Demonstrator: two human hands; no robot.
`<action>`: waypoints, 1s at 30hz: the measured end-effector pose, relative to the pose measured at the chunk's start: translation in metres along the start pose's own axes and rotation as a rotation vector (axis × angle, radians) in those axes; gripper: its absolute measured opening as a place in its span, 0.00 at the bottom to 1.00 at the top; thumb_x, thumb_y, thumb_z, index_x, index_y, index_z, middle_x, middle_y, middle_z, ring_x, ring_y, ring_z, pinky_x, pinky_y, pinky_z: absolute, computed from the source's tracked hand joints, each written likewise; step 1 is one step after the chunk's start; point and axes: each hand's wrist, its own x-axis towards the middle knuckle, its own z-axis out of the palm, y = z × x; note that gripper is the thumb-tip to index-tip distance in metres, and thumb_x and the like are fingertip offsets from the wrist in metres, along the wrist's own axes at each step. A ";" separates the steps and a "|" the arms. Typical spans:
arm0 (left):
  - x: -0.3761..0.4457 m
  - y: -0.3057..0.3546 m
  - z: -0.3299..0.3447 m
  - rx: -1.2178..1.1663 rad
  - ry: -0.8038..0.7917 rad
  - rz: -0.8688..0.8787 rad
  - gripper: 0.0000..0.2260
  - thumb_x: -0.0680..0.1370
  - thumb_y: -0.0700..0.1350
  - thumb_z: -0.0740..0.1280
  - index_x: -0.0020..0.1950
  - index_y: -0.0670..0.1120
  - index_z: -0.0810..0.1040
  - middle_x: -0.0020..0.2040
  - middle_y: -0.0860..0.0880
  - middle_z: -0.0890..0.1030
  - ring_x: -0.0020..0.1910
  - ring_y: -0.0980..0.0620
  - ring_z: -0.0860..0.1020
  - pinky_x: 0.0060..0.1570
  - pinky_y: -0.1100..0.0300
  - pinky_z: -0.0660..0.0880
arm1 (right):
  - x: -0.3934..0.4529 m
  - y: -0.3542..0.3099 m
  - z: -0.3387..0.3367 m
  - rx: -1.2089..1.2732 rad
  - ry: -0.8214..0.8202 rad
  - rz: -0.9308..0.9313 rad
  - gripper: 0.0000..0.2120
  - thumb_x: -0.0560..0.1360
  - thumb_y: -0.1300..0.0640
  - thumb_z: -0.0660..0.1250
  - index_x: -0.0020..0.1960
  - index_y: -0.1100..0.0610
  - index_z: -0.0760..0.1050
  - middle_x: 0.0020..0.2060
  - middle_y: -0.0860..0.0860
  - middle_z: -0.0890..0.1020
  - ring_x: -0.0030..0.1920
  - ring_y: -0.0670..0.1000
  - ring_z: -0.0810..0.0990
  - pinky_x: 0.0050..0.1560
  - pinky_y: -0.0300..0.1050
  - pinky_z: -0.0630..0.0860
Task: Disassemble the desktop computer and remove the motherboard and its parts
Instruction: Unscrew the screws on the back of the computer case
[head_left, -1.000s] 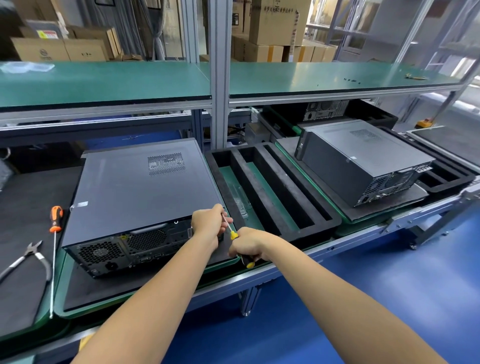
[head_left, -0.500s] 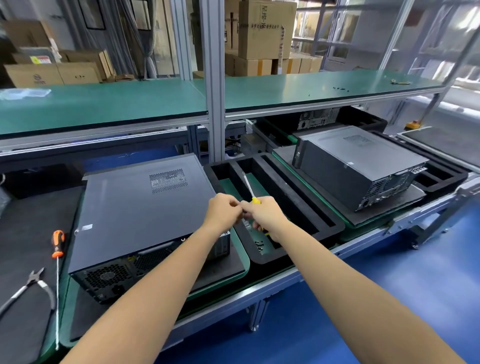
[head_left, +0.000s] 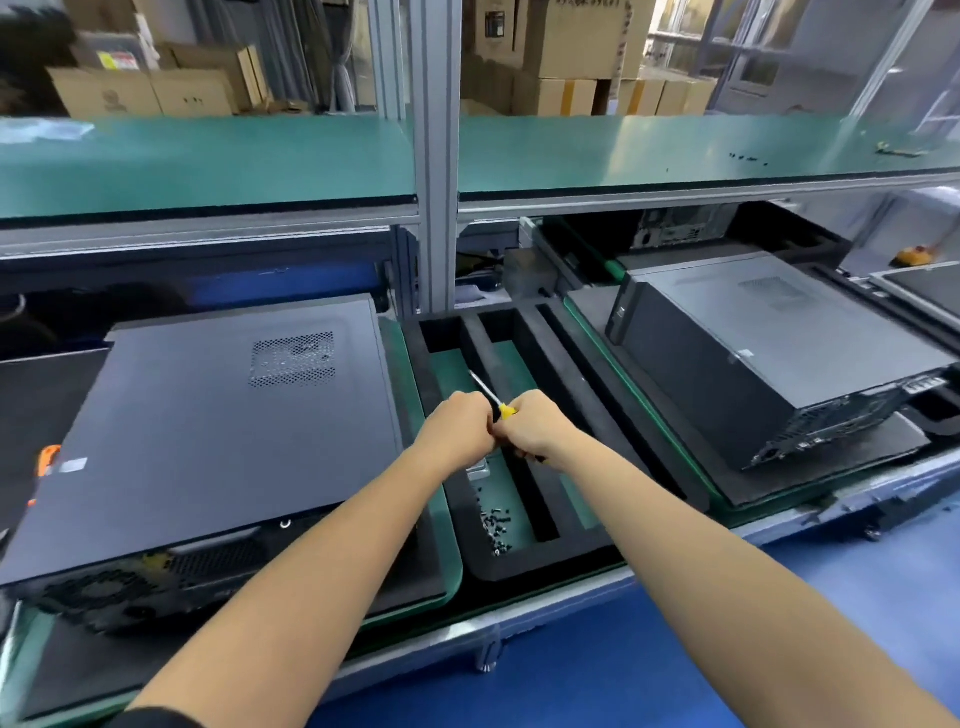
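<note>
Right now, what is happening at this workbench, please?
A person is taking apart a dark grey desktop computer case, which lies flat with its cover on. Both hands are raised over the black foam tray with long compartments beside the case. The right hand grips a screwdriver with a yellow and black handle, and the left hand is closed at its shaft, perhaps picking off a screw. A small heap of black screws lies in the tray's compartment below the hands.
</note>
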 end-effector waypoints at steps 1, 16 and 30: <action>0.007 0.003 0.004 0.005 -0.016 -0.020 0.03 0.72 0.37 0.68 0.40 0.38 0.80 0.41 0.41 0.81 0.39 0.42 0.79 0.38 0.51 0.77 | 0.008 0.003 -0.003 -0.033 -0.015 -0.006 0.07 0.71 0.64 0.64 0.35 0.60 0.69 0.26 0.56 0.71 0.25 0.53 0.68 0.24 0.39 0.62; 0.063 0.004 0.036 0.057 -0.197 -0.129 0.09 0.70 0.33 0.61 0.33 0.43 0.66 0.33 0.46 0.71 0.27 0.50 0.68 0.26 0.58 0.64 | 0.072 0.018 -0.010 -0.243 -0.180 -0.019 0.11 0.73 0.64 0.58 0.32 0.60 0.64 0.26 0.55 0.71 0.25 0.53 0.69 0.26 0.38 0.66; 0.007 -0.034 -0.055 -0.046 0.208 -0.202 0.10 0.70 0.35 0.61 0.32 0.47 0.66 0.33 0.48 0.71 0.33 0.46 0.70 0.26 0.58 0.60 | 0.043 -0.088 0.020 -0.218 -0.044 -0.296 0.10 0.73 0.64 0.59 0.34 0.58 0.63 0.32 0.54 0.71 0.33 0.54 0.70 0.27 0.42 0.61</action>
